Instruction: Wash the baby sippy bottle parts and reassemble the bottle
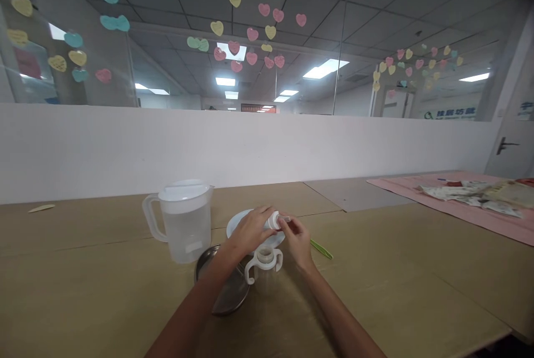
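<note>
Over a white plate (234,223), my left hand (250,231) grips a white ring-shaped bottle top (272,220), the kind with a screw collar. From the right, my right hand (298,240) pinches the small clear tip at its end with thumb and fingers. Just below the hands stands an uncapped clear baby bottle (265,277), upright, with a white two-handled ring around its neck. A round steel dish (233,298) lies beside it on the left, partly covered by my left forearm.
A lidded translucent pitcher (186,227) holding clear liquid stands at the left. Right of my hands lies a slim green tool (321,249). Farther right, a pink cloth (417,194) carries crumpled printed sheets (463,194). A white wall (250,146) bounds the table's back.
</note>
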`<action>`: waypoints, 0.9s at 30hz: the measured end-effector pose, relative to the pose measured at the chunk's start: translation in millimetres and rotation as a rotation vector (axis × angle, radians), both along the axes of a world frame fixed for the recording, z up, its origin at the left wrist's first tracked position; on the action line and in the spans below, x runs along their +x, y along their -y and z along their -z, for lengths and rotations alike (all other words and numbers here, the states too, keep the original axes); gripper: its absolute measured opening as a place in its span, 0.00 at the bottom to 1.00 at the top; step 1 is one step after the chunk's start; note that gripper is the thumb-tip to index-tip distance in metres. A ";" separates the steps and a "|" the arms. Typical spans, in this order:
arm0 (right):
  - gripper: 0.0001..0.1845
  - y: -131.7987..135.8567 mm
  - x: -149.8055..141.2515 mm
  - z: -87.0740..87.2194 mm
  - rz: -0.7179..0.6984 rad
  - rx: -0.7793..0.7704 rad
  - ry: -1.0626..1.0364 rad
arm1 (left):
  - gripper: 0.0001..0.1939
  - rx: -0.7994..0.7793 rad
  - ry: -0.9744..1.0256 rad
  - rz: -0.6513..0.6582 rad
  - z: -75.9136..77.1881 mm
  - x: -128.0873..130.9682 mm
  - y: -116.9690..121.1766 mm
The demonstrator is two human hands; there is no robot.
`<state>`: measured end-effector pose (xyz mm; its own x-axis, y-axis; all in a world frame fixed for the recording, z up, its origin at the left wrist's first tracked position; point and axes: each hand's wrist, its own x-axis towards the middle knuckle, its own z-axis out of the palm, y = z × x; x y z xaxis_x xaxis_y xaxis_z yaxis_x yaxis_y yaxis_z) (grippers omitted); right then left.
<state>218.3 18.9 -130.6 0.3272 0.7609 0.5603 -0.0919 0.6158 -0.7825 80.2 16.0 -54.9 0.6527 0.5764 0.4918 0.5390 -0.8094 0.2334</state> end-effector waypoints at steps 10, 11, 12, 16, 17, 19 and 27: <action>0.17 4.1 10.0 -4.0 -0.266 -0.110 -0.029 | 0.15 -0.213 -0.054 0.139 -17.0 -10.8 13.2; 0.17 3.9 11.1 -4.4 -0.282 -0.120 -0.023 | 0.15 -0.227 -0.054 0.147 -17.3 -11.7 12.7; 0.18 3.5 12.4 -4.6 -0.309 -0.137 -0.012 | 0.15 -0.242 -0.058 0.150 -17.2 -12.8 11.9; 0.19 1.4 16.2 -3.2 -0.467 -0.236 -0.003 | 0.16 -0.271 -0.049 0.116 -15.0 -18.4 7.2; 0.19 1.2 16.4 -2.3 -0.494 -0.256 -0.025 | 0.16 -0.274 -0.039 0.102 -14.4 -19.6 6.4; 0.19 1.7 16.3 -0.2 -0.528 -0.293 -0.089 | 0.17 -0.304 -0.021 0.081 -13.9 -21.1 5.5; 0.17 3.2 21.8 3.0 -0.567 -0.315 -0.267 | 0.20 -0.604 0.124 0.113 -17.7 -30.0 -1.8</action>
